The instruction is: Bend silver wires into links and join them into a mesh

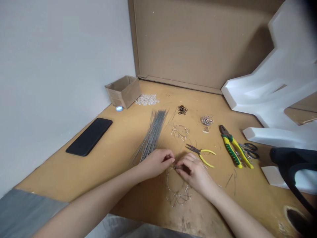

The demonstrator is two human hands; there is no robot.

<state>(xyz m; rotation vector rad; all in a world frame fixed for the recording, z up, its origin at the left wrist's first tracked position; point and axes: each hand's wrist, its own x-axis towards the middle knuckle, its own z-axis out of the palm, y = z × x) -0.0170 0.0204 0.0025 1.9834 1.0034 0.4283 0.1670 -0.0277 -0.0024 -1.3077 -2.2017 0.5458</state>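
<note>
Both hands meet over the front middle of the table. My left hand is closed in a pinch, fingertips at the top of a thin wire ring with several looped wire pieces along it. My right hand pinches the same ring just to the right, the fingertips of the two hands almost touching. The rest of the ring hangs or lies below them; I cannot tell which. Beyond my left hand lies a bundle of straight grey wires. Needle-nose pliers with yellow handles rest just past my right hand.
Behind lie another wire ring, black rings, a small wire heap and clear beads beside a cardboard box. Combination pliers and scissors lie right, near white foam. A black phone lies left.
</note>
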